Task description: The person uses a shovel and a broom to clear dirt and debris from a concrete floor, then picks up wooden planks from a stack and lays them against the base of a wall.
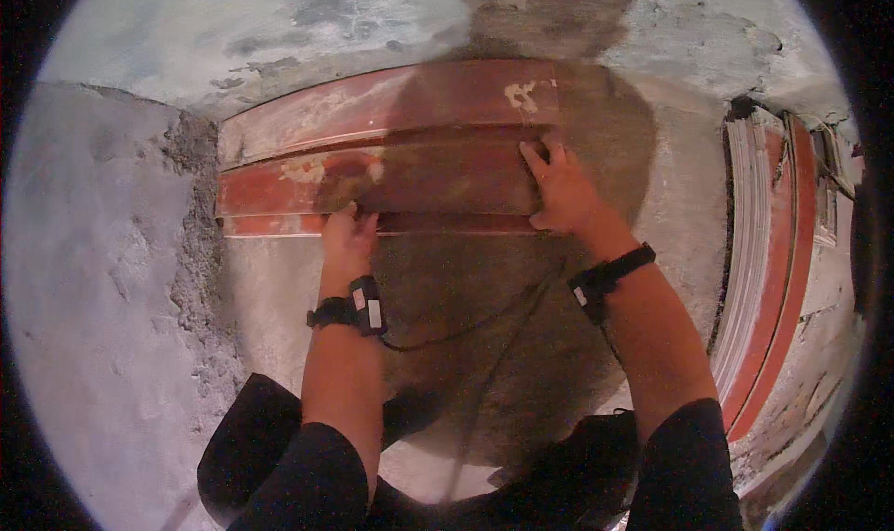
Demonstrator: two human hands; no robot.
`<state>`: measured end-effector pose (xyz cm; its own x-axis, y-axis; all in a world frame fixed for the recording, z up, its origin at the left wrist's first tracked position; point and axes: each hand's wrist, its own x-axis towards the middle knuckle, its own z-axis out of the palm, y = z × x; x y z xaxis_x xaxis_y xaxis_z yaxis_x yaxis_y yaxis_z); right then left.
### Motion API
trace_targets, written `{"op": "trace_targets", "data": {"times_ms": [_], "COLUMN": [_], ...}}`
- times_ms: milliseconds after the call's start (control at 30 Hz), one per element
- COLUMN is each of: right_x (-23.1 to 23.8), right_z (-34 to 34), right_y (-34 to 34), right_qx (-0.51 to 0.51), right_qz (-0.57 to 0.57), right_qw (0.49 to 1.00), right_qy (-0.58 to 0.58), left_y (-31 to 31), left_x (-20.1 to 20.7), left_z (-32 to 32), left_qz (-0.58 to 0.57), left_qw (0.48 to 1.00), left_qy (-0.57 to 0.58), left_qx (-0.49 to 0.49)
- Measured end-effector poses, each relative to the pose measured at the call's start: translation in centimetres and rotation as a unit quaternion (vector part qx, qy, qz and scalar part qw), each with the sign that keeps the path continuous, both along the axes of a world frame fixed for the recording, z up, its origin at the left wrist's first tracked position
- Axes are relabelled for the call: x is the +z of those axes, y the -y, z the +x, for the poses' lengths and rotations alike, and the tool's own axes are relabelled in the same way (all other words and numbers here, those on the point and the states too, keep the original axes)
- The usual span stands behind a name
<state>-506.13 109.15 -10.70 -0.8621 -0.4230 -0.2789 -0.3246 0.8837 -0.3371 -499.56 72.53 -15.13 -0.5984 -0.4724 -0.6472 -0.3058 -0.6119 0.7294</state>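
Long red boards with pale worn patches lie side by side in front of me. The middle red board (447,182) is under both hands. My left hand (349,233) is closed at its near edge, left of the middle, some fingers hidden by the board. My right hand (566,191) grips the right end of the same board, thumb and fingers spread across its width. A farther red board (391,102) lies along the wall. Along the near side, a strip of another red board (447,224) shows from beneath.
A stack of similar boards (759,251) with pale edges stands at the right, with a red board (787,279) beside it. Rough plastered walls (102,251) rise at the left and far side. Cables run from the wrist devices (370,306) toward me. My shadow darkens the floor (484,345).
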Motion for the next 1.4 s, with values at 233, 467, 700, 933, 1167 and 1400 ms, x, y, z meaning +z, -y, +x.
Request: {"op": "trace_targets", "data": {"times_ms": [233, 467, 700, 933, 1167, 1400], "right_x": [-2.1, -3.0, -4.6, -2.3, 2.5, 8.7], "right_z": [1.1, 2.6, 2.9, 2.2, 5.7, 20.4], "right_y": [0.0, 0.3, 0.7, 0.4, -9.9, -28.5], "right_qx": [-0.129, -0.193, -0.205, -0.212, -0.220, -0.350], "right_qz": [-0.067, -0.061, -0.056, -0.028, -0.051, -0.080], "right_qw": [0.989, 0.979, 0.975, 0.977, 0.971, 0.923], "right_qy": [-0.026, -0.005, -0.058, 0.023, 0.073, -0.136], "left_y": [-0.8, 0.2, 1.1, 0.4, -2.5, -11.0], "left_x": [3.5, 0.3, -1.5, -0.1, 3.5, 16.1], "left_z": [0.3, -0.1, 0.3, 0.0, -0.1, -9.5], "left_qz": [-0.469, -0.426, -0.368, -0.353, -0.462, -0.399], "left_qw": [0.830, 0.859, 0.880, 0.906, 0.841, 0.858], "left_qy": [-0.012, -0.092, -0.147, -0.047, -0.110, 0.064], "left_qx": [-0.302, -0.270, -0.263, -0.228, -0.259, -0.317]}}
